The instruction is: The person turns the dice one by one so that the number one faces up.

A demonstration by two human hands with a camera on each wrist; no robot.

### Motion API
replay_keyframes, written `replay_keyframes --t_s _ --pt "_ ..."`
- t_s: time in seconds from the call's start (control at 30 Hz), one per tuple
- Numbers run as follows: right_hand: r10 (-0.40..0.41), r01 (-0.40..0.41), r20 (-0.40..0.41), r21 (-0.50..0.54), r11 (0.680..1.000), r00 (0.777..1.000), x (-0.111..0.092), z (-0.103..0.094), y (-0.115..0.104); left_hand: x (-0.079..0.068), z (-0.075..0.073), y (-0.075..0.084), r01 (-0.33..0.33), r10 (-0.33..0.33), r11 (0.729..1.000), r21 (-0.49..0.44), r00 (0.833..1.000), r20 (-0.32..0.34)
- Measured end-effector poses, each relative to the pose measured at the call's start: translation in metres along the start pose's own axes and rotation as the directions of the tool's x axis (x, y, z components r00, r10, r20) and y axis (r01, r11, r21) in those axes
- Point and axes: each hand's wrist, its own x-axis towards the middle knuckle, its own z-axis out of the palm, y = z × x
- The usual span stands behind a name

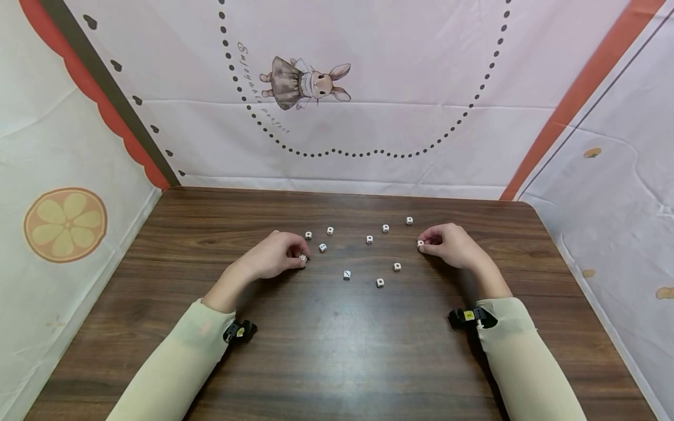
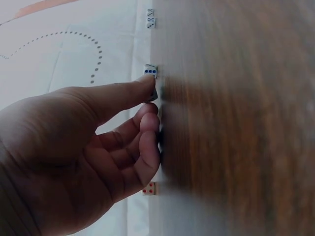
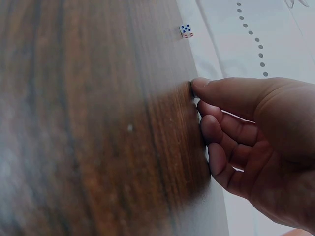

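At the left of the scattered dice, my left hand [image 1: 274, 255] pinches a white die [image 1: 302, 258] between thumb and fingers, low over the table. In the left wrist view a dark sliver of that die [image 2: 153, 95] shows under the thumb tip. My right hand [image 1: 451, 245] holds another white die [image 1: 420, 244] by its fingertips at the right end of the group; in the right wrist view the thumb hides it. Nearest the left fingers are a die [image 1: 323, 248] and one behind it [image 1: 308, 235]. A die [image 1: 409, 220] sits just beyond the right fingers.
Several more dice lie spread between the hands, among them one showing a diagonal of pips [image 1: 347, 275] and one nearest the front [image 1: 380, 283]. The brown wooden table [image 1: 337, 362] meets a printed white cloth [image 1: 400, 76] behind and at both sides.
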Motion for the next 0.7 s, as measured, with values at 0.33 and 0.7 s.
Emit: replay_keyframes --t_s 0.33,0.7 --pt "-0.001 0.001 0.000 -0.004 1.000 1.000 -0.0006 0.0008 0.0006 -0.0044 -0.0033 -0.0012 0.016 -0.017 0.998 -0.054 1.000 -0.018" --pt "0.000 0.000 -0.006 -0.004 1.000 1.000 -0.0001 0.0013 0.0001 -0.0034 -0.0021 -0.0014 0.003 -0.005 0.998 -0.066 0.999 -0.032"
